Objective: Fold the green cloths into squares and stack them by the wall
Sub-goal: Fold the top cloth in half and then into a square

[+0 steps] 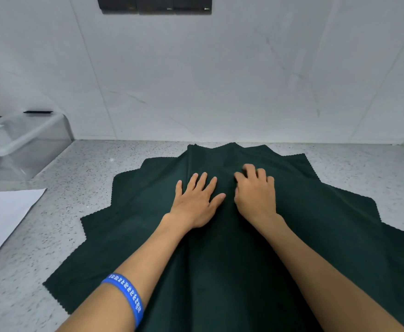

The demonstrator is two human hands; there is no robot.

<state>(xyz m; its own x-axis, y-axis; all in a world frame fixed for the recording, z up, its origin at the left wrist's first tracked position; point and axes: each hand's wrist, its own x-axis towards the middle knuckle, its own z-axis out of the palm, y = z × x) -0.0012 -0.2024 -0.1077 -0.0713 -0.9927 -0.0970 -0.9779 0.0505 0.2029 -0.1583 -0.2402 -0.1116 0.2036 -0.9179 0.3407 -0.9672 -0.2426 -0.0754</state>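
Several dark green cloths (134, 212) with zigzag edges lie fanned out in an overlapping pile on the speckled counter (76, 168), their corners pointing left, right and toward the wall. My left hand (196, 200) lies flat on the top cloth near the pile's middle, fingers straight and spread. Just to its right, my right hand (256, 190) rests on the same cloth with fingers curled, pinching the fabric at a small ridge. The near part of the pile is hidden under my forearms.
The white marble-look wall (220, 80) rises right behind the pile, with a dark socket strip (154, 6) high up. A clear plastic lidded box (21, 142) stands at the left. A white sheet (2, 216) lies on the counter's left edge.
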